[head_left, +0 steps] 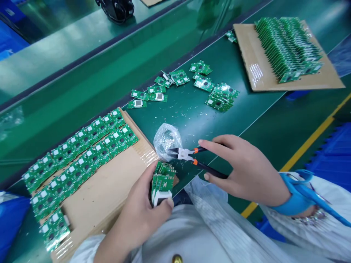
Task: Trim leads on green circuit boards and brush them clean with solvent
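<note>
My left hand (139,215) grips a small stack of green circuit boards (163,182) with a white connector at its lower end. My right hand (246,168) is shut on a pair of black-handled cutters (189,155) with orange collars. Their steel jaws point left, touching a clear plastic bag (166,140) that holds metal clippings. Just left of my left hand, rows of green circuit boards (82,157) lie overlapped on a cardboard sheet (106,193).
Loose circuit boards (178,77) and scattered metal clippings lie on the green conveyor belt (192,117). Boards stand packed on a far cardboard sheet (255,54). A dark object (116,9) sits beyond the belt. Blue crates (331,153) stand on the right.
</note>
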`<act>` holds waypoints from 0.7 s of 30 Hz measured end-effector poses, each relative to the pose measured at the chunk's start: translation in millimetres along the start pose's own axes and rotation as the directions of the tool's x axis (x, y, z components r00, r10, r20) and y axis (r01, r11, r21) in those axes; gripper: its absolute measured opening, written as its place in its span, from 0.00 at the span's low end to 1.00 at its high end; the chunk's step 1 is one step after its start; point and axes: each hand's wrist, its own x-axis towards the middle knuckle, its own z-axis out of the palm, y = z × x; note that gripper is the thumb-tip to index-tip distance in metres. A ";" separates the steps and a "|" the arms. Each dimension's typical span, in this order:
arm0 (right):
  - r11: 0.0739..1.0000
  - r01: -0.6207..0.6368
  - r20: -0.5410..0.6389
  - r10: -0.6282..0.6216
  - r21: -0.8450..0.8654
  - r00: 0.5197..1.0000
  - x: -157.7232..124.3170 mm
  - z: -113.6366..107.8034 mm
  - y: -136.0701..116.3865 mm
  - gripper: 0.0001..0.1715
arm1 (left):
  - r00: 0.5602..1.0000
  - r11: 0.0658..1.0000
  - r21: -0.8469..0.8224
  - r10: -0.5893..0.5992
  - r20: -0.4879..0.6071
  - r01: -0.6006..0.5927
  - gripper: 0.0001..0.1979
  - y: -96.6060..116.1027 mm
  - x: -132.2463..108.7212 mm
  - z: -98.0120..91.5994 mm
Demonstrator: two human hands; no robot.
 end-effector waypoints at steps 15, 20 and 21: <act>0.969 0.222 -0.156 -0.237 -0.109 0.959 0.9 -2.8 -4.9 0.20 | 0.903 0.849 0.351 0.429 -0.020 -0.395 0.40 -27.6 -21.1 -10.4; 0.965 0.215 -0.198 -0.243 -0.153 0.950 1.7 -0.4 -6.8 0.20 | 0.916 0.852 0.389 0.397 -0.049 -0.349 0.40 -33.5 -28.2 -9.5; 0.964 0.216 -0.208 -0.245 -0.155 0.947 1.7 0.3 -7.4 0.20 | 0.924 0.859 0.393 0.378 -0.056 -0.328 0.41 -34.2 -30.1 -8.8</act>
